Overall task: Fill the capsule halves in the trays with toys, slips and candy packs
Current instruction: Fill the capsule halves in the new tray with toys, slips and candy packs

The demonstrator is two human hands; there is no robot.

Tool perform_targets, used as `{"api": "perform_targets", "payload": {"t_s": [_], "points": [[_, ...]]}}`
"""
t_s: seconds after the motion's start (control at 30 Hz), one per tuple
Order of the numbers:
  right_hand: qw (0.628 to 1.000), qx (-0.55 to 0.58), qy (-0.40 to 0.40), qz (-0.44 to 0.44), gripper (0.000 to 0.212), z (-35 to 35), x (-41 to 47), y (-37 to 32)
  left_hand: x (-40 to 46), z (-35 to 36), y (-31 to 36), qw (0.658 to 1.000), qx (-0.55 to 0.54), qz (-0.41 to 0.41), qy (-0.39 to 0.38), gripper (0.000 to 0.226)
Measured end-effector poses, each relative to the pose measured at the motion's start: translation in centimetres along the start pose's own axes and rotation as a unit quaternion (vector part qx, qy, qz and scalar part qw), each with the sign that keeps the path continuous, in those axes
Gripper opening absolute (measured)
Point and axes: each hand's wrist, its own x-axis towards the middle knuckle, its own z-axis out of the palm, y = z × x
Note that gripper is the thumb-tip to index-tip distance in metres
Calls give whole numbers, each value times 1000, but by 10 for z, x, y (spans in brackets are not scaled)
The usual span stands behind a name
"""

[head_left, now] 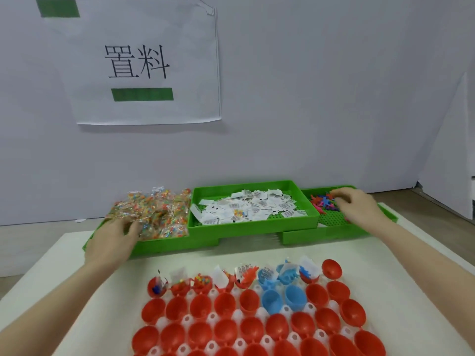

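White mat (257, 255): spread across the tabletop; everything in use is carried on it.
Green supply trays (253, 223): three are ranged along the mat's far edge, with candy packs (154, 214) heaped at the left, paper slips (252, 206) in the middle and small toys (322, 202) at the right.
Capsule halves (257, 325): set open side up in a white holder at the mat's near edge. Only the far row is seen to be filled, apart from its right-end cup (331, 269); the nearer rows are bare.
Left hand (113, 238): laid on the near-left corner of the candy heap, fingers curled among the packs; a firm hold cannot be told through the blur.
Right hand (357, 205): over the toy tray, fingers bent down onto the pile's right edge; whether a toy is pinched cannot be told.
Step in hand: one pack and one toy are judged best lifted singly, so that neighbours are not dragged out, then carried to the next bare cup.
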Motion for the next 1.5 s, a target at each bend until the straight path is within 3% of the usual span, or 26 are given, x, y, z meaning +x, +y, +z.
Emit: {"api": "perform_targets", "payload": {"t_s": [0.1, 0.2, 0.33, 0.47, 0.57, 0.67, 0.83, 0.97, 1.13, 1.27, 1.43, 1.5], "points": [[990, -79, -116, -31, 37, 20, 19, -2, 4, 8, -7, 993, 104, -1, -60, 39], [975, -139, -171, -23, 36, 34, 28, -4, 7, 14, -3, 997, 72, -27, -31, 32], [987, -141, -73, -5, 20, 45, 29, -2, 8, 14, 1, 996, -30, -76, 28, 23], [992, -129, -4, -15, 10, 39, 25, -2, 4, 15, 5, 989, -101, -57, 96, 10], [998, -21, 59, 0, 25, 31, 23, -1, -3, 12, 12, 958, -253, -60, 120, 10], [979, 159, 111, 63, 22, 21, 22, -4, -12, 4, 17, 916, -373, -85, 119, 13], [931, 341, 74, 108, 19, 6, 17, -22, -39, -10, 24, 837, -539, -93, 16, 29], [900, 423, 10, 111, 23, -3, 13, -43, -57, -22, 30, 824, -560, -79, -36, 26], [935, 340, -75, 66, 24, 2, 9, -79, -66, -38, 34, 849, -522, -40, -79, 25], [942, 314, -103, 55, 21, 32, 7, -119, -67, -45, 34, 865, -494, -3, -91, 23], [969, 74, -216, -96, 8, 77, -8, -166, -68, -44, 35, 877, -475, 8, -71, 25], [963, -22, -208, -172, 19, 96, -12, -180, -67, -44, 36, 883, -466, 12, -58, 25]]}}
